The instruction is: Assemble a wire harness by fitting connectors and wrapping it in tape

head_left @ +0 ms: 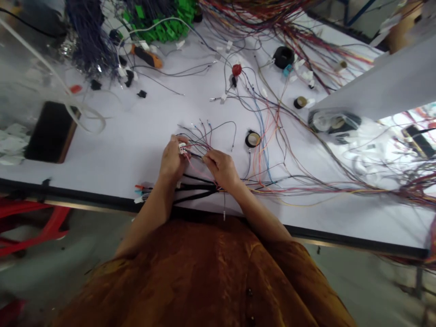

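Note:
Between the thumb and fingers of my left hand (172, 160) is a small white connector (182, 147) with several thin wires running out of it. My right hand (222, 168) pinches a dark wire (196, 156) a short way to the right of the connector. Loose wire ends with metal terminals (200, 121) fan out on the table just beyond both hands. Black-sleeved cable branches (195, 187) of the wire harness lie under my wrists, near the table edge. Which wires my right fingertips press together is partly hidden.
A tape roll (252, 139) lies right of my hands, with a black phone-like slab (51, 131) far left. Orange-handled pliers (148, 56), green connectors (163, 25) and wire bundles (272, 18) lie at the back. A pale post (374, 86) stands at right.

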### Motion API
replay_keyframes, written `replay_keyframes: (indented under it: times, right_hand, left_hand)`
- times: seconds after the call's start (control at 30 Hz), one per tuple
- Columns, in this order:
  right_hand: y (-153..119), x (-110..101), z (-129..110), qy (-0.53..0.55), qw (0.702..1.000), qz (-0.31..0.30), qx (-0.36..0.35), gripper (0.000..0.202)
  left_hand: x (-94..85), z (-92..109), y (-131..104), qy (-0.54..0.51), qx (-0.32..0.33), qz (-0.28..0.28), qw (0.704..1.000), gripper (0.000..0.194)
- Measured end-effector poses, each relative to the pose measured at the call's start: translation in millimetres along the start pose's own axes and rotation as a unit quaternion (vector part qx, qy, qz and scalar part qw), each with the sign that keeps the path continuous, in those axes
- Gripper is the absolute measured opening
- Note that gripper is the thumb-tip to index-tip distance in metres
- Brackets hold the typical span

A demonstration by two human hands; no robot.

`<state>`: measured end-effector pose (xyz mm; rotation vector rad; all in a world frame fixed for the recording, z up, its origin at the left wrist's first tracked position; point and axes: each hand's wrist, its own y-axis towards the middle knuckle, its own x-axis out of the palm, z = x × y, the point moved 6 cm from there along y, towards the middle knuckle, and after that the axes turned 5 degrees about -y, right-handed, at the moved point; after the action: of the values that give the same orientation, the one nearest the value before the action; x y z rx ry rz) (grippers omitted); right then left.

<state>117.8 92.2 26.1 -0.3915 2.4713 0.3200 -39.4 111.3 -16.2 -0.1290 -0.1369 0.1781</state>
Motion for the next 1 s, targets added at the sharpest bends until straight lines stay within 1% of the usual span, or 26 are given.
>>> replay_keyframes:
  times: [0.07, 0.13, 0.17, 0.23, 0.27, 0.33, 0.4, 0.43, 0.5, 0.53, 0.57, 0.63, 0.67, 0.7, 0.77, 0.8, 0.83, 0.87, 0.9, 0.93, 0.97, 1.0]
  right_hand:
    - [-12, -8, 9, 0.02, 1.0, 0.018, 0.0, 0.016]
    - [-26, -16, 22, 0.042, 0.997, 0.058, 0.02, 0.017]
    - [-32, -19, 29, 0.051, 0.995, 0.076, 0.033, 0.018]
    - [-43, -22, 38, 0.067, 0.991, 0.101, 0.054, 0.019]
    - [-46, -23, 41, 0.076, 0.989, 0.108, 0.062, 0.02]
    - [-51, -27, 43, 0.094, 0.986, 0.12, 0.072, 0.022]
    - [-56, -40, 41, 0.094, 0.983, 0.145, 0.067, 0.022]
    - [-60, -50, 41, 0.083, 0.981, 0.163, 0.064, 0.021]
    - [-74, -77, 42, 0.041, 0.978, 0.194, 0.061, 0.019]
    - [-82, -91, 44, 0.012, 0.979, 0.193, 0.062, 0.018]
    - [-90, -102, 47, -0.022, 0.982, 0.178, 0.065, 0.016]
    - [-106, -118, 54, -0.098, 0.986, 0.111, 0.073, 0.021]
    - [-114, -122, 58, -0.137, 0.985, 0.073, 0.078, 0.028]
    - [-121, -124, 62, -0.173, 0.981, 0.039, 0.083, 0.036]
    - [-132, -125, 67, -0.227, 0.97, -0.002, 0.09, 0.047]
    - [-135, -124, 68, -0.248, 0.964, -0.011, 0.092, 0.05]
    - [-137, -122, 69, -0.269, 0.958, -0.014, 0.095, 0.051]
    - [-139, -121, 69, -0.29, 0.952, -0.014, 0.1, 0.049]
    - [-139, -119, 69, -0.311, 0.944, -0.013, 0.107, 0.045]
    - [-140, -118, 68, -0.331, 0.936, -0.012, 0.116, 0.038]
    - [-141, -117, 68, -0.348, 0.929, -0.013, 0.123, 0.03]
    - [-143, -115, 67, -0.36, 0.923, -0.014, 0.131, 0.022]
  left_hand:
    - [-7.2, -5, 6, -0.086, -0.021, 0.018, 0.996, 0.05]
    - [-13.8, -10, 13, -0.169, -0.053, 0.02, 0.984, 0.041]
    - [-15.8, -12, 17, -0.188, -0.063, 0.009, 0.98, 0.041]
    - [-18.2, -13, 23, -0.181, -0.064, -0.019, 0.981, 0.046]
    - [-20.1, -12, 25, -0.163, -0.055, -0.017, 0.985, 0.048]
    - [-24.7, -9, 26, -0.12, -0.027, 0.012, 0.992, 0.048]
    - [-32.2, -2, 22, -0.071, 0.029, 0.073, 0.994, 0.041]
    - [-37.4, 4, 19, -0.037, 0.07, 0.111, 0.991, 0.037]
    - [-46.9, 16, 12, 0.052, 0.153, 0.17, 0.972, 0.028]
    - [-50.2, 20, 11, 0.111, 0.183, 0.184, 0.959, 0.024]
    - [-52.3, 23, 11, 0.17, 0.195, 0.184, 0.948, 0.021]
    - [-53.4, 24, 14, 0.27, 0.181, 0.155, 0.933, 0.014]
    - [-53.0, 26, 14, 0.31, 0.181, 0.147, 0.922, 0.013]
    - [-51.0, 32, 12, 0.338, 0.196, 0.146, 0.909, 0.012]
    - [-39.0, 48, -1, 0.359, 0.27, 0.144, 0.882, 0.013]
    - [-28.3, 57, -10, 0.358, 0.314, 0.126, 0.87, 0.018]
    - [-14.6, 63, -19, 0.357, 0.349, 0.086, 0.862, 0.022]
    - [1.5, 66, -28, 0.361, 0.365, 0.021, 0.858, 0.024]
    - [17.9, 64, -35, 0.375, 0.359, -0.059, 0.853, 0.024]
    - [31.1, 59, -41, 0.399, 0.344, -0.125, 0.841, 0.021]
    - [38.5, 52, -44, 0.433, 0.319, -0.16, 0.828, 0.021]
    - [40.8, 45, -44, 0.474, 0.292, -0.171, 0.813, 0.023]
